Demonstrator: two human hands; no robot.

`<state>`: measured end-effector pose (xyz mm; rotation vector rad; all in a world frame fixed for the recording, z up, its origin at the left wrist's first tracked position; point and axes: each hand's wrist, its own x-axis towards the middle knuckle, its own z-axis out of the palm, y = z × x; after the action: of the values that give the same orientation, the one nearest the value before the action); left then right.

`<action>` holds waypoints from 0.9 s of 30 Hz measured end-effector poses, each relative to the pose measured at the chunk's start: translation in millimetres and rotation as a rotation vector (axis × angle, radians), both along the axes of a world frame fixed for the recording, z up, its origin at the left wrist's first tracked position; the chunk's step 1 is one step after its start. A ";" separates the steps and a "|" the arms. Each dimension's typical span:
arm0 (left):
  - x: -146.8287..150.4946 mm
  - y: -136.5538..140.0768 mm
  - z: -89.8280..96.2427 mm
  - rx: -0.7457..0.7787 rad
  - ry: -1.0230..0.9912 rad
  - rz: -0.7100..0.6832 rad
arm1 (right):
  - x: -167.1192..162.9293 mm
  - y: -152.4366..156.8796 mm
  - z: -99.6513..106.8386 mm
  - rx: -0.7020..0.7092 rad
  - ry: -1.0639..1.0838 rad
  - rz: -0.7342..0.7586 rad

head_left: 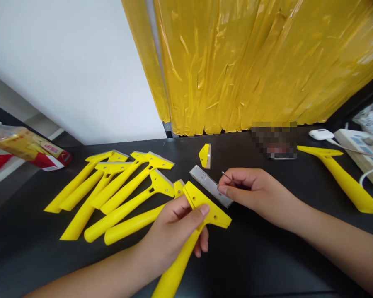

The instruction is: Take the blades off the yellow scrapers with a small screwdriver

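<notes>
My left hand (177, 223) is closed around a yellow scraper (211, 209), its thumb pressed on the head. That head has two small holes and a slot along its edge, and no blade shows in it. Between the thumb and fingers of my right hand (248, 188) is a thin dark metal rod (226, 176), perhaps a hex key. A flat clear case (208, 184), seemingly of blades, lies just beyond the scraper head, partly behind my right fingertips. Farther back is a small yellow plate (203, 155) with a metal blade along its side.
Several yellow scrapers (127, 194) with blades lie in a cluster on the left of the black table (251, 256). Another scraper (345, 178) lies at right, near a power strip (360, 153) and a white charger (321, 134). A red-yellow package (34, 147) sits at far left.
</notes>
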<state>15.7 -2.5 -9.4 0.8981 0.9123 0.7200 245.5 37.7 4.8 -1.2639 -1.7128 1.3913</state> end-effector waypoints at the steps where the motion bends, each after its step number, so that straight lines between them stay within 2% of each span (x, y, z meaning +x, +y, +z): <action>1: 0.1 0.1 0.0 0.014 -0.011 0.008 | -0.3 -0.3 -0.6 -0.003 0.001 0.005; 19: -2.1 1.2 -1.9 0.119 0.033 0.021 | -5.3 -9.7 -2.7 -0.029 0.012 0.090; 24: -2.6 -1.6 -3.1 0.167 0.018 -0.009 | -5.5 -8.3 -3.2 -0.079 0.063 0.096; 27: -2.5 -1.9 -0.4 0.142 -0.021 0.005 | -5.2 -7.9 -0.6 -0.080 0.111 0.064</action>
<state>13.1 -4.4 -9.8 1.0123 0.8526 0.8049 240.4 29.8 4.2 -1.1603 -1.6504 1.5515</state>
